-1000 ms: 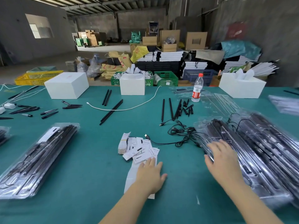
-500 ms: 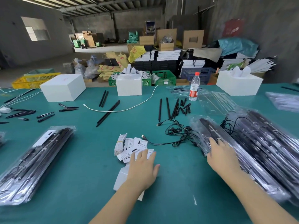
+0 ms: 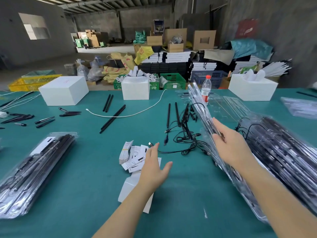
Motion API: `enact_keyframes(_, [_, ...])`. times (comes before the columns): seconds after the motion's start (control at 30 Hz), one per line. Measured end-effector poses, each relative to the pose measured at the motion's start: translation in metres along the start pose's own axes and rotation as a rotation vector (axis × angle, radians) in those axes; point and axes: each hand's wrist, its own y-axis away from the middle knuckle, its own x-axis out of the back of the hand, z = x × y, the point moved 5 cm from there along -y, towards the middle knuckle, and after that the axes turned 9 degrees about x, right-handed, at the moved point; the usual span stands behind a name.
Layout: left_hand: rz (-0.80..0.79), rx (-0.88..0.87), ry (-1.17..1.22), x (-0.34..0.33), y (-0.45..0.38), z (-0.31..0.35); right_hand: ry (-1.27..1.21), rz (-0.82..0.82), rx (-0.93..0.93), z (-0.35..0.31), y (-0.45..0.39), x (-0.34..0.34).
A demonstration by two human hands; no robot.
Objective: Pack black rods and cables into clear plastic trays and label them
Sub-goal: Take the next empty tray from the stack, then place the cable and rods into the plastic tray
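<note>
Since earlier frame: packed clear tray (image 3: 202, 117) tilted up off stack (image 3: 283, 152). Right hand (image 3: 229, 145) grip holds its edge; left hand (image 3: 152, 165) spread wide above labels (image 3: 133, 156) on green surface (image 3: 85, 169).

A warehouse packing floor: bare grey concrete walls (image 3: 34, 54) and exposed roof beams (image 3: 106, 4). Behind the green-covered worktop (image 3: 89, 169) stand brown cardboard cartons (image 3: 204, 39), stacked flat boxes (image 3: 176, 57) and green plastic crates (image 3: 173, 81).
</note>
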Motion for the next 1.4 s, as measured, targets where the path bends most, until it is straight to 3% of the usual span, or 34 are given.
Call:
enact_keyframes(0.17, [-0.105,0.058,0.548,0.014,-0.007,0.041,-0.06,-0.046,0.092,-0.03,0.005,-0.001])
enact_keyframes(0.27, [-0.115,0.055,0.714,0.032,-0.02,0.054,-0.098,-0.067,0.102,-0.034,0.014,-0.006])
enact_keyframes(0.57, [-0.059,0.109,0.567,0.046,-0.024,0.03,-0.068,-0.143,0.059,-0.041,0.053,-0.037])
enact_keyframes(0.87, [-0.464,0.247,0.735,0.018,-0.008,0.004,-0.094,-0.176,0.043,-0.048,0.074,-0.056])
enact_keyframes(1.03, [-0.426,0.25,0.629,0.015,-0.001,-0.003,-0.063,-0.2,0.024,-0.05,0.077,-0.058])
enact_keyframes(1.2, [-0.456,0.398,0.88,0.02,0.002,-0.025,0.101,-0.229,-0.014,-0.04,0.081,-0.072])
enact_keyframes(1.4, [-0.334,0.346,0.517,0.048,-0.006,-0.04,0.377,-0.351,-0.101,-0.012,0.094,-0.12])
